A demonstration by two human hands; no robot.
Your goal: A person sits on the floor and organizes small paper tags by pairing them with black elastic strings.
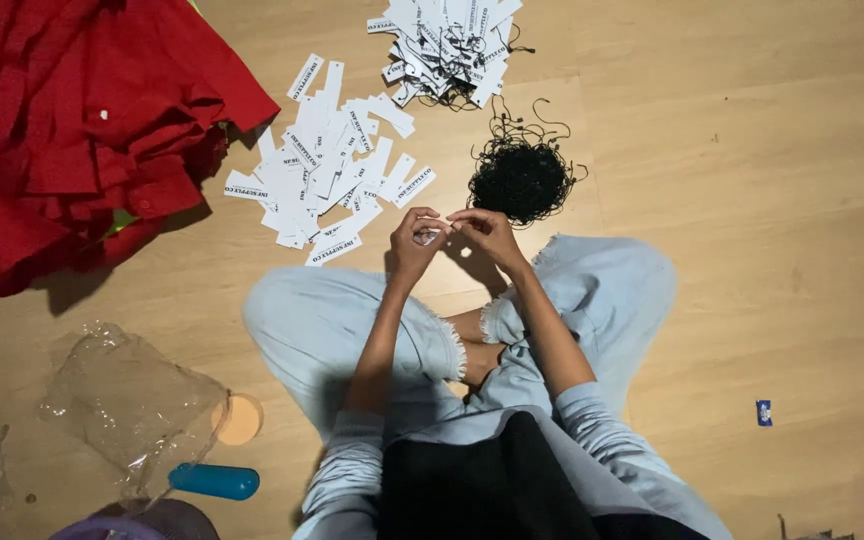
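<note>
Landmark: the tangle of black strings (522, 180) on the wooden floor (752, 200); every place below is told from it.
Your left hand (414, 243): just below and to the left of the tangle, raised over your knees, fingers curled and pinched on a small white paper tag (429, 236).
Your right hand (487, 232): right under the tangle, fingertips drawn together at the tag's edge, meeting your left hand there. Whether a string runs between your fingers is too fine to tell.
The tag: caught between both hands, just below the tangle, clear of the floor.
Loose tags (327, 165): a spread heap of white tags with dark print, lying flat to the left of the tangle, near your left hand.
Strung tags (447, 45): a second heap, black strings showing among them, above the tangle and a little to the left, close to the picture's top edge.
Red garments (72, 120): piled far left of the tangle, beyond the loose tags.
Clear plastic bag (127, 400): crumpled, well down and left of the tangle, beside your left knee.
Blue cylinder (214, 481): lying on its side just below the bag.
Your legs: crossed in pale blue trousers (602, 290), the right knee just below the tangle.
</note>
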